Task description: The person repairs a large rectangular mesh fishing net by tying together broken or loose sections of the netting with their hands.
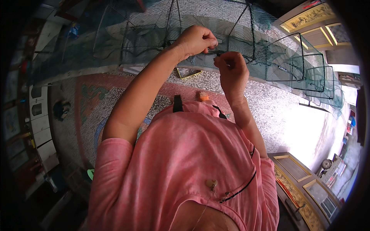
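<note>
A long green mesh net trap [146, 42] with black rectangular frames stretches across the far side in front of me. My left hand [195, 41] is raised against its middle, the thumb and fingertips pinched together; what they hold is too small to make out. Just to the right and nearer to me, my right hand [234, 73] is also closed in a pinch. A small dark piece [218, 54] shows at its fingertips, its kind unclear. The two hands are close together but apart, with the mesh behind them.
Below the net lies a small yellow-rimmed tray [189, 72] with something in it. Carved wooden door panels [310, 17] with gold trim stand at the far right, others [296, 188] at the near right. White cabinets [41, 123] line the left. The speckled floor [266, 104] has a red border.
</note>
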